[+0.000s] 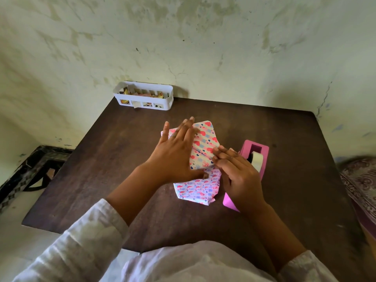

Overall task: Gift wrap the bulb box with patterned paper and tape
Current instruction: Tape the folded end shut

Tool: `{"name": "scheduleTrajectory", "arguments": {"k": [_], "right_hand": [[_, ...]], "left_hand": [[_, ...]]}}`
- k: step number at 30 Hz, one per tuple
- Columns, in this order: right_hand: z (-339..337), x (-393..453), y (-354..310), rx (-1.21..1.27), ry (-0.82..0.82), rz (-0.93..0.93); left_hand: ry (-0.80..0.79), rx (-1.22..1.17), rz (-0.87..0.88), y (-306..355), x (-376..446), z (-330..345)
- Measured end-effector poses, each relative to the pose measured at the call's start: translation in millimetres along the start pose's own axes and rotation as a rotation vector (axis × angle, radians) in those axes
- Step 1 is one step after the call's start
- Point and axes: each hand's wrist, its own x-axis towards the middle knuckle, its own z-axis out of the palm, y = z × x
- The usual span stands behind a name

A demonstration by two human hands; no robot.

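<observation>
The bulb box (pixel 203 142) lies in the middle of the dark table (pixel 114 159), covered in white paper with pink and blue hearts. My left hand (pixel 175 151) lies flat on its left side with straight, spread fingers, pressing the paper down. My right hand (pixel 236 171) rests at the box's right edge, its fingertips touching the paper fold there. A loose flap of the paper (pixel 198 189) sticks out toward me past the box's near end. A pink tape dispenser (pixel 257 153) with a white roll stands just right of my right hand, partly hidden by it.
A white slotted basket (pixel 144 95) holding paper scraps stands at the table's back left, against the wall. A patterned cloth (pixel 360 186) lies past the table's right edge. A dark patterned frame (pixel 30 169) sits on the floor at the left.
</observation>
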Motion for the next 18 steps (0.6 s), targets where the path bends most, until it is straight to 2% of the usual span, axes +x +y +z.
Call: {"name": "scheduleTrajectory", "arguments": {"k": [5,9,13,18], "right_hand": [[-1,-2,-1,0.032,0.028,0.028],[-1,-5,-1,0.108,0.039,0.139],[-1,-10,-2,0.104,0.035,0.130],[-4,-10,2,0.126,0.060,0.163]], "left_hand": [[-0.112,-0.064,0.082,-1,22,3],[-0.087,-0.057,0.135,3,25,4],[-0.013,-0.046,0.147,7,28,-2],[-0.106,-0.053,0.136,6,39,-12]]}}
